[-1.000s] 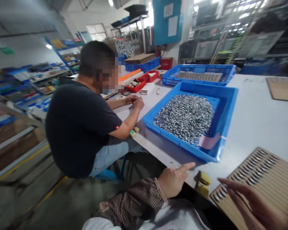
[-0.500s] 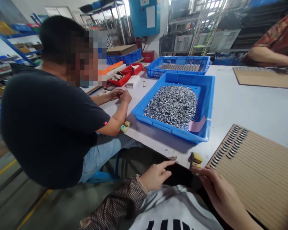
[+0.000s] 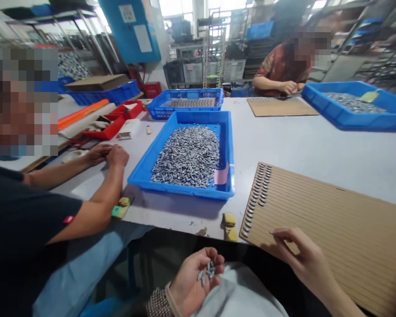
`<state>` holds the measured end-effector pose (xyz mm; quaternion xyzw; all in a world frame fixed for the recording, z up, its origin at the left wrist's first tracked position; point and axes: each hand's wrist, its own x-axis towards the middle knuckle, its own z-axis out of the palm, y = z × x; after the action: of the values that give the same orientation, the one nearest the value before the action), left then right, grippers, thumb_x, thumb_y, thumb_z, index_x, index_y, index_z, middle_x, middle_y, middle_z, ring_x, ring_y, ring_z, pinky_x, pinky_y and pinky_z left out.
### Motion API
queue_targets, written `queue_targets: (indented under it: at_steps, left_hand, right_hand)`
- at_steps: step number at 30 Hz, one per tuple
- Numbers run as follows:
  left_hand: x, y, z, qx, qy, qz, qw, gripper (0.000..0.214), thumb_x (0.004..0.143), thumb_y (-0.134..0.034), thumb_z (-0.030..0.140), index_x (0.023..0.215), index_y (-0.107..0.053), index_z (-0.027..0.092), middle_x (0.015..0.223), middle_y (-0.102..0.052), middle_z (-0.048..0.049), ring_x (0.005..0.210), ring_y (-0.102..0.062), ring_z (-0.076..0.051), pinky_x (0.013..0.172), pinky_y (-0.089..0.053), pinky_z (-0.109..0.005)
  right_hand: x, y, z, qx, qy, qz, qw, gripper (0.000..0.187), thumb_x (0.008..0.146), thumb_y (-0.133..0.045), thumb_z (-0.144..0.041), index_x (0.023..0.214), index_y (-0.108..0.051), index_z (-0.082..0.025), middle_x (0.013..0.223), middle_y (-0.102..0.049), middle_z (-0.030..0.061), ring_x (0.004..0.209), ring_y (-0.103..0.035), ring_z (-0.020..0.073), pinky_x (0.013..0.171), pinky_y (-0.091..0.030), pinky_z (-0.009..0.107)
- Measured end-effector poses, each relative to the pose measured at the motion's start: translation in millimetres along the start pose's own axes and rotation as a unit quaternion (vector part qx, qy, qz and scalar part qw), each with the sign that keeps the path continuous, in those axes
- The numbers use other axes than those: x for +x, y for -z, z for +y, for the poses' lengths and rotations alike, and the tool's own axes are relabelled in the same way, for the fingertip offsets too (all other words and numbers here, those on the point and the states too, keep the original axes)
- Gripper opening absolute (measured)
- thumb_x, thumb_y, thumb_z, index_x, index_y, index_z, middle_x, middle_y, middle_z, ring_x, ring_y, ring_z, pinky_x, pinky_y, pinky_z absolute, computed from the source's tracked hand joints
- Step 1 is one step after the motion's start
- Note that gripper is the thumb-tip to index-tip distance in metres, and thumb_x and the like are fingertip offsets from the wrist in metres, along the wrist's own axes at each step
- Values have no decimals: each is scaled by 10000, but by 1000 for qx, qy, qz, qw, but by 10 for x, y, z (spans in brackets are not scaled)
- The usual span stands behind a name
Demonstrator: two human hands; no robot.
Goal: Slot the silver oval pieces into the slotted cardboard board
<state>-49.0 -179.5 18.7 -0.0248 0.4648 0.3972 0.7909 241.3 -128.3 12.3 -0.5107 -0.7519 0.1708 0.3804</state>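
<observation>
Left hand [image 3: 193,284] loosely cupped around a few pieces [image 3: 208,268], right hand [image 3: 300,257] pinching 1 over the board [image 3: 333,220]. I'd hold it flat, lined up with a slot.

Table [image 3: 300,141] spans mid-frame. Centre: tray [image 3: 229,141] with metal pieces [image 3: 188,154] heaped in it; mesh basket [image 3: 158,111] directly behind. Lower right: slotted board [image 3: 333,229], pieces in its left-edge slots, right hand [image 3: 303,259] over its near left corner. Bottom centre, below table edge: left hand [image 3: 191,281], pieces in palm. Upper right: second board [image 3: 280,107], second tray [image 3: 356,123].
</observation>
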Motion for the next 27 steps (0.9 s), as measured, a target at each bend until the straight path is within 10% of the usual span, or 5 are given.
queue_targets:
  at_steps: [11,27]
  left_hand:
    - [375,-962,278,82,-15,-88,993,240,848,-655,189,1060,-564,124,1055,-697,-151,847,-710,-187,787,-553,-285]
    - [726,-1120,367,28,-6,-79,997,209,855,-620,146,1059,-624,102,1181,-660,-177,1104,-647,-264,1038,-461,-394]
  right_hand:
    - [459,-339,496,-82,-18,17,996,152,947,-484,-226,896,-627,-224,879,-672,60,812,-631,194,716,-529,333]
    - [558,-327,453,-179,44,-25,983,242,926,-459,-101,1005,-669,-190,933,-655,89,822,-583,189,680,-519,310]
